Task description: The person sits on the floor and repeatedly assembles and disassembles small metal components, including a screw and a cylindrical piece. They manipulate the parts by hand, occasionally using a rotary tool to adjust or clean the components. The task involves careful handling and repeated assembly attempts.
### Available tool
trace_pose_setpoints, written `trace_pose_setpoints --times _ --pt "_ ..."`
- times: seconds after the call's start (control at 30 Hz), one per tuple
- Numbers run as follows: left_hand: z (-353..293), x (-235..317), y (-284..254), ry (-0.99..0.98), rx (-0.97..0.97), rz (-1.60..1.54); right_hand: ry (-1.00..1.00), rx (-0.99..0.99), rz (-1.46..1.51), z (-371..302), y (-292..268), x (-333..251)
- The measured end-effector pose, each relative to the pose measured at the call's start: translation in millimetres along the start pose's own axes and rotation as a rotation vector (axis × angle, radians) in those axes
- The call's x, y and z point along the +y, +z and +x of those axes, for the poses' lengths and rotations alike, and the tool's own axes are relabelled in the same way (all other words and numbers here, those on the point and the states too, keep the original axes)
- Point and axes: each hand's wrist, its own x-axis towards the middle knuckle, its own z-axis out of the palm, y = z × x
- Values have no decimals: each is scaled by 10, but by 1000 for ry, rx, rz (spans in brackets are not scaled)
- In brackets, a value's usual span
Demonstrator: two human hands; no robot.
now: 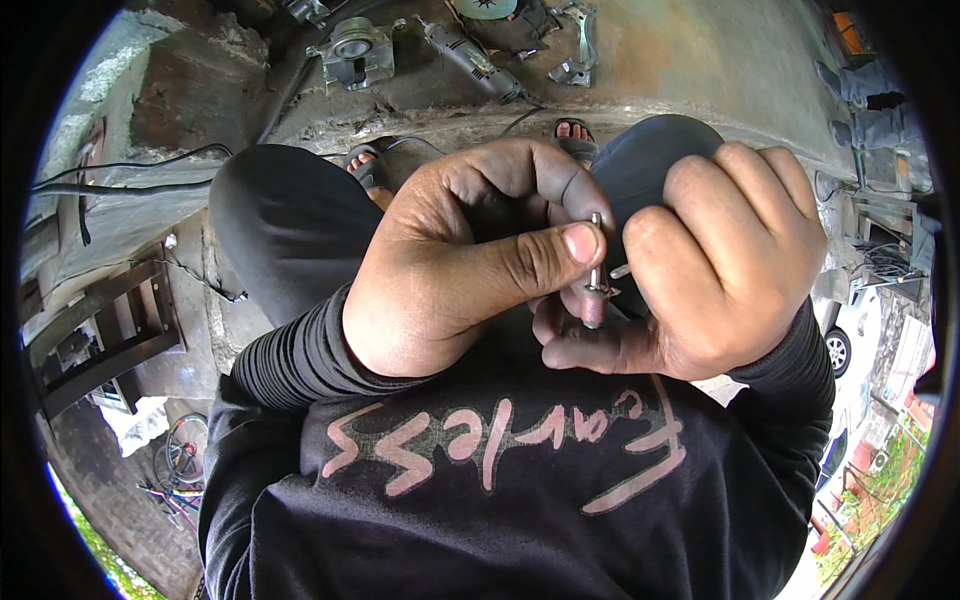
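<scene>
My left hand [470, 260] pinches a slim metal shank between thumb and forefinger. It belongs to a small grinding bit [592, 308] with a pinkish cylindrical head, held roughly upright with the head toward my chest. Close beside it, my right hand [725, 265] is closed, its fingers curled in. The right thumb lies below the pinkish head; whether it touches the head I cannot tell. A thin, light metal tip [621, 271] sticks out by the right forefinger, pointing at the bit. The rest of that piece is hidden in the fist.
On the floor beyond my feet lie a grey corded power tool [468, 60], a metal casting resembling a brake caliper [355, 55] and a metal bracket [578, 45]. Black cables [130, 188] run in from the left. My knees rise on both sides of my hands.
</scene>
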Motion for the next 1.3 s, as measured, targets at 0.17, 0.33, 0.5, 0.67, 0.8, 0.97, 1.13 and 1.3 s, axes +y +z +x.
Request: trace_pose_setpoints --times 0.17,0.33,0.5,0.67,0.8,0.97,1.13,1.3 --pt "3 -18 4 -5 18 -47 -28 -52 -34 -6 -16 -20" --pt "-2 -14 -3 -25 15 -50 -17 -26 14 7 -3 -26" --pt "-5 -17 -5 -37 5 -37 4 -85 61 8 -59 -50" --pt "-11 -23 4 -40 -13 -27 -51 -99 60 -17 -46 -21" --pt "-15 -30 7 -21 -14 -6 -72 -34 59 -45 4 -20" --pt "-18 -35 7 -40 -20 -30 -87 -28 -3 -77 19 -33" --pt "-23 -60 38 -72 -10 -80 -109 -33 0 -99 23 -9" --pt "-15 -78 61 -59 -23 -86 -103 -53 39 -98 -1 1"
